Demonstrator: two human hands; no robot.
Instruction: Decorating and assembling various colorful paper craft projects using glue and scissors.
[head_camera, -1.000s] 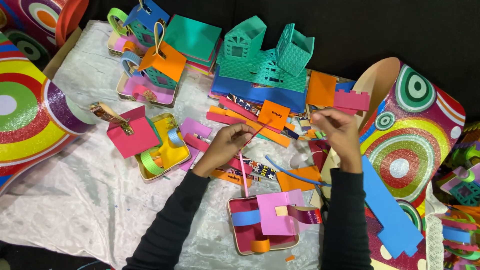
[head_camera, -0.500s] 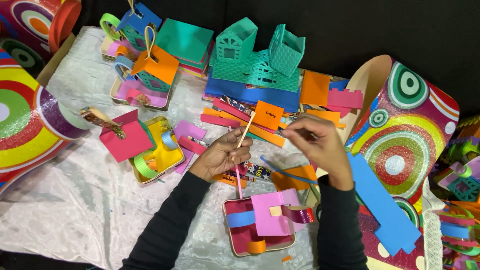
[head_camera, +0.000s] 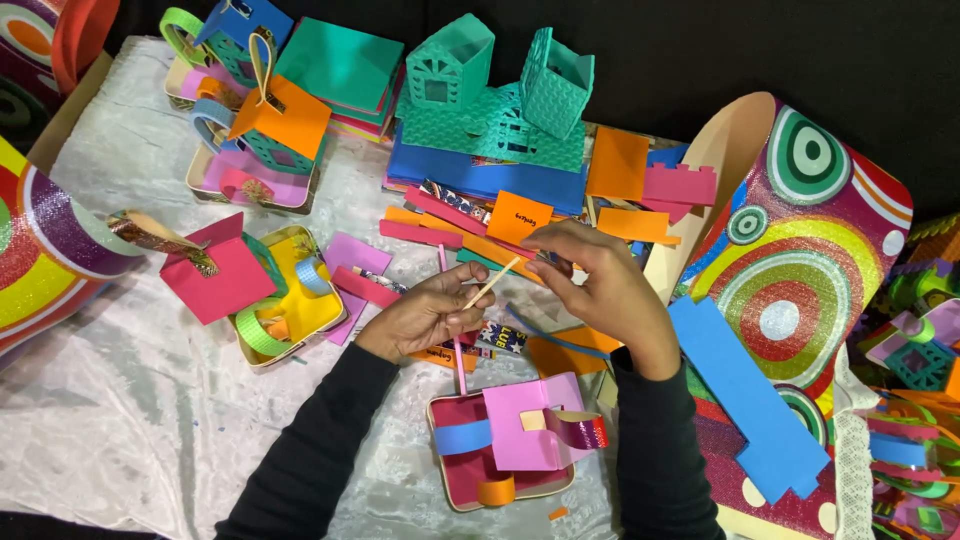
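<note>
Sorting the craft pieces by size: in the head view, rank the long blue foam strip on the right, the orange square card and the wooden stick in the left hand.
1. Long blue foam strip, clearly largest.
2. Orange square card.
3. Wooden stick in the left hand: about as long as the card is wide, but far thinner.

left hand (head_camera: 425, 318) curled, right hand (head_camera: 600, 285) pinching

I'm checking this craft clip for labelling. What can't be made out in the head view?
- What the right hand pinches: its own fingers hide it.
- Lower end of the wooden stick: inside the left hand.
- Inside of the red tray: covered by a pink foam piece.
- Glitter board: cut off by the lower edge.
</note>
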